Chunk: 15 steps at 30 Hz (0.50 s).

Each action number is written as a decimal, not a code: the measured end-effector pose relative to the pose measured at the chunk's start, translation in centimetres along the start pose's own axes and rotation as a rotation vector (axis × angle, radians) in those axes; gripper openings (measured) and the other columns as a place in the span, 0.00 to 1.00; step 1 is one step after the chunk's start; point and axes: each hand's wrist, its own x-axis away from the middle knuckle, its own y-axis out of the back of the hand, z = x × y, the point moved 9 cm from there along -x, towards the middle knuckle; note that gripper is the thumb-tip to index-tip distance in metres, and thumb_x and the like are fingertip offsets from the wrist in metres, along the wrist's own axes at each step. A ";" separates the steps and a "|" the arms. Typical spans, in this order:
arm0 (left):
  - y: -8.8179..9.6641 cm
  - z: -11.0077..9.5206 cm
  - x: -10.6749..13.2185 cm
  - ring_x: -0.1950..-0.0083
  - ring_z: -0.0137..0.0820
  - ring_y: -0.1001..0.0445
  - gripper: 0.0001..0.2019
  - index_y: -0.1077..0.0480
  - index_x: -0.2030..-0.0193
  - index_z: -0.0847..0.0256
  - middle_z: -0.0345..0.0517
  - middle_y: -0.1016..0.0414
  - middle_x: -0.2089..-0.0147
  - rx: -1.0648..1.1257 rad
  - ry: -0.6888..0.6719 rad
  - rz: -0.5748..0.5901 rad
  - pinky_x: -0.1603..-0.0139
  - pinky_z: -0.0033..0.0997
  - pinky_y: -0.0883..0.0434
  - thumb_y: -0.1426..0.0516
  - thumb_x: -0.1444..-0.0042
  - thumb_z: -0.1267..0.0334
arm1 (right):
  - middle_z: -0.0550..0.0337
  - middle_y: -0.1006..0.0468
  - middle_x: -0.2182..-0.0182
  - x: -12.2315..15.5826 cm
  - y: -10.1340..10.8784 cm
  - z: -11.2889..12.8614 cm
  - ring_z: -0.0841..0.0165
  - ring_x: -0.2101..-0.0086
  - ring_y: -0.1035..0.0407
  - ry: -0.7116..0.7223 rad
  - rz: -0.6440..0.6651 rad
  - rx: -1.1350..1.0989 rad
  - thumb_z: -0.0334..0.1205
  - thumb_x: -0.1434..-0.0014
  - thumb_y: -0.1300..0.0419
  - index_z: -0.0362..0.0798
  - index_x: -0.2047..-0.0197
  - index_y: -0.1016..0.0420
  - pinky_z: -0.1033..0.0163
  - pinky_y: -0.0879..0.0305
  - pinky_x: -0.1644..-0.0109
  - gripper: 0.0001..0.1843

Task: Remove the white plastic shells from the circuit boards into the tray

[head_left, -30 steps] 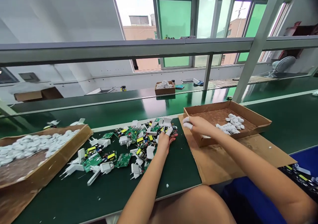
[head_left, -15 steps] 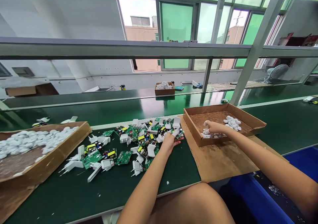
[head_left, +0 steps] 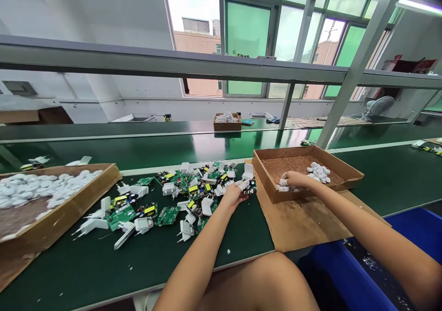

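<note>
My left hand (head_left: 234,194), with white finger cots on its fingertips, rests at the right edge of a heap of green circuit boards and white plug shells (head_left: 186,191) on the green bench; its fingers curl on a board with a white part. My right hand (head_left: 293,179) reaches into the shallow cardboard tray (head_left: 345,180) on the right. Its fingers, also capped in white, are closed among small white plastic pieces (head_left: 319,172) at the tray's near left corner. What they pinch is too small to name.
A second cardboard tray (head_left: 69,205) full of white pieces sits at the left. A flat cardboard sheet (head_left: 311,223) lies under the right tray. A blue bin (head_left: 407,237) stands at the lower right. A small box (head_left: 227,121) sits on the far bench behind the metal rail.
My right hand moved from above the tray's left wall down into the tray and closed among the white pieces. My left hand stayed at the heap's edge. The view tilted slightly.
</note>
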 end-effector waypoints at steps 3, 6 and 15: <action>-0.1 0.5 0.3 0.77 0.26 0.33 0.16 0.37 0.69 0.63 0.38 0.33 0.77 0.023 0.065 -0.005 0.74 0.26 0.36 0.40 0.63 0.56 | 0.56 0.28 0.75 0.4 1.2 0.2 0.66 0.72 0.35 -0.013 -0.095 -0.012 0.27 0.54 0.47 0.43 0.73 0.32 0.69 0.46 0.73 0.05; 0.0 0.8 0.4 0.77 0.25 0.32 0.16 0.38 0.68 0.62 0.38 0.33 0.77 0.030 0.103 -0.033 0.74 0.25 0.37 0.41 0.60 0.54 | 0.53 0.30 0.71 1.4 3.6 0.3 0.68 0.72 0.36 -0.045 -0.261 -0.050 0.29 0.49 0.53 0.42 0.64 0.37 0.69 0.46 0.74 0.08; 0.7 1.8 -0.2 0.78 0.23 0.34 0.12 0.38 0.64 0.62 0.38 0.33 0.75 -0.044 0.116 -0.100 0.74 0.24 0.37 0.46 0.53 0.56 | 0.70 0.43 0.85 3.9 0.5 8.2 0.79 0.86 0.55 0.278 0.057 -1.321 0.49 0.57 0.40 0.44 0.59 0.38 0.73 0.58 0.83 0.24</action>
